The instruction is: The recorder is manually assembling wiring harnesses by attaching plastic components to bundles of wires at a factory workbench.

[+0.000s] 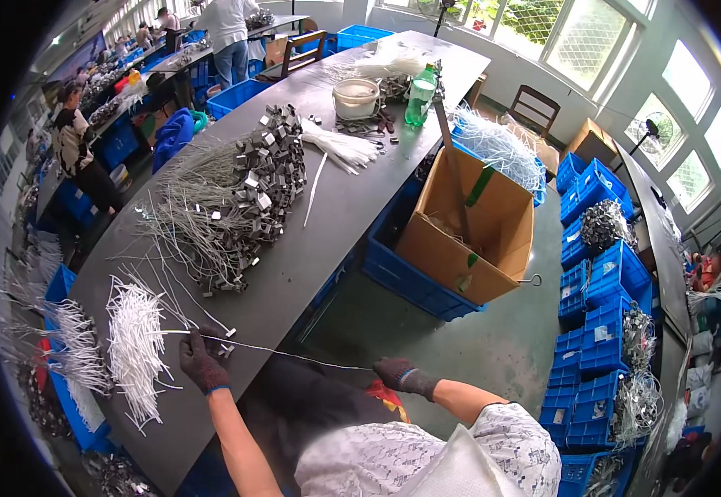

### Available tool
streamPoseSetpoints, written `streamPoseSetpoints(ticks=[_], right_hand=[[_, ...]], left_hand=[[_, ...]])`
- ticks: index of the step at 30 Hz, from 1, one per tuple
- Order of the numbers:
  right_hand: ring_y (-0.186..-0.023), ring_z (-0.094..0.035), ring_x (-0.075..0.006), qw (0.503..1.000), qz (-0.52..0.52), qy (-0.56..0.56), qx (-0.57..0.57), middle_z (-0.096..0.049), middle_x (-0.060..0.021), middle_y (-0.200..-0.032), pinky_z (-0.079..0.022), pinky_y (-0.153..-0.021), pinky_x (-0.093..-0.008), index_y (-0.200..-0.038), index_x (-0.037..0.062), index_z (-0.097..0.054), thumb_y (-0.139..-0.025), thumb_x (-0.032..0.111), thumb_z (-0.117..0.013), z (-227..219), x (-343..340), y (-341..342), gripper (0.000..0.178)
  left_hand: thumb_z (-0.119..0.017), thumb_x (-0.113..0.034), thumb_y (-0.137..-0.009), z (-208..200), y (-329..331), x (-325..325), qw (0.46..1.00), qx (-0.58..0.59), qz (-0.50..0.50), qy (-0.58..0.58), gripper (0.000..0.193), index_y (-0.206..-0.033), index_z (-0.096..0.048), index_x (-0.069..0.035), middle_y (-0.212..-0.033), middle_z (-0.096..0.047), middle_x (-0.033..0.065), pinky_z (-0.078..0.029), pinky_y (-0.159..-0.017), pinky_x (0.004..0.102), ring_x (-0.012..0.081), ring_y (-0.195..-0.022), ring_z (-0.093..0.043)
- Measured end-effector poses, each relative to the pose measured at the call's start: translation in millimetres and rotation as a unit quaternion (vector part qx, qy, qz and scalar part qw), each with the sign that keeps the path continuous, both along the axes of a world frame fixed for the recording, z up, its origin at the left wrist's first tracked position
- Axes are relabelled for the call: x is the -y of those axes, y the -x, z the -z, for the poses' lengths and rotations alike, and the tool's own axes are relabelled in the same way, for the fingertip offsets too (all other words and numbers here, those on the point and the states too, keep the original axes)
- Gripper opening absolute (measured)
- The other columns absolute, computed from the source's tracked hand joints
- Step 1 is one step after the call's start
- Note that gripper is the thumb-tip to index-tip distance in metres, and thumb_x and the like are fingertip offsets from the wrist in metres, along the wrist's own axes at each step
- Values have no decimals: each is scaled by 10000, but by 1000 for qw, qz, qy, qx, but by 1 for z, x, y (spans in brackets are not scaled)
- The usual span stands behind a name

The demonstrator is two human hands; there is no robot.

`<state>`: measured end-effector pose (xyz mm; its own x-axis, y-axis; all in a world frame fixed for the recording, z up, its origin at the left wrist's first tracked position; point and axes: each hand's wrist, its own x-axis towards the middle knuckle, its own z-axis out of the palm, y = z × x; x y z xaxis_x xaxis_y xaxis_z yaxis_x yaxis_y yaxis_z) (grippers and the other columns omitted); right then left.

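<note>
Thin wire [294, 356], held sideways
Left hand [204, 363] pinches it, white tubes [135, 348] lying just leftward; right hand [394, 373] curls closed around it.

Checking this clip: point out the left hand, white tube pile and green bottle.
Left hand [202, 364]: head view, gloved back.
White tube pile [136, 346]: head view, middle.
Green bottle [419, 101]: head view, body.

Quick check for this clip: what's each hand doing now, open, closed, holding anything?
Left hand: closed, fingers pinching the thin wire beside a white tube.
Right hand: closed, gripping the same wire farther along.
</note>
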<state>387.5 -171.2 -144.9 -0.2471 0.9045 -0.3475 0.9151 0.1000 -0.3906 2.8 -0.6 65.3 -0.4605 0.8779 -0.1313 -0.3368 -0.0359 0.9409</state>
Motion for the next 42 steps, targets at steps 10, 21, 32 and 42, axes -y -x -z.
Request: streamPoseSetpoints(ticks=[10, 21, 32, 42], right_hand=[[-997, -672, -407, 995, -44, -39, -79, -684, -195, -1083, -550, -814, -502, -1067, 119, -690, -881, 238, -646, -6, -35, 41, 225], [-924, -663, -382, 882, 67, -29, -466, -678, -201, -1010, -545, -792, -412, -1255, -6, -595, -924, 144, -641, -127, -140, 162, 366], [-898, -662, -315, 846, 113, 178, -489, -641, -198, -1158, -543, -775, -392, -1312, 37, -567, -1000, 283, -600, -139, -211, 262, 400], [-1101, -628, -447, 964, 36, -229, -131, -616, -201, -1297, -517, -892, -518, -1253, 141, -612, -888, 234, -653, -76, -319, 254, 378]], left_hand=[[-695, -206, -921, 95, -15, 34, 932, -248, 264, 13, 275, -1073, -701, 23, -914, -717, 60, -528, -754, 325, 200, -800, -664], [-694, -210, -950, 78, -48, 25, 929, -286, 223, 76, 212, -964, -761, -10, -790, -708, 17, -502, -691, 282, 86, -751, -617], [-665, -322, -970, 91, 52, 3, 930, -222, 247, 156, 326, -998, -751, -8, -788, -697, 28, -497, -650, 304, 105, -709, -612], [-479, -356, -913, 117, 178, -6, 804, -465, -37, 369, 399, -935, -723, -41, -988, -695, 252, -523, -802, 536, 451, -927, -675]])
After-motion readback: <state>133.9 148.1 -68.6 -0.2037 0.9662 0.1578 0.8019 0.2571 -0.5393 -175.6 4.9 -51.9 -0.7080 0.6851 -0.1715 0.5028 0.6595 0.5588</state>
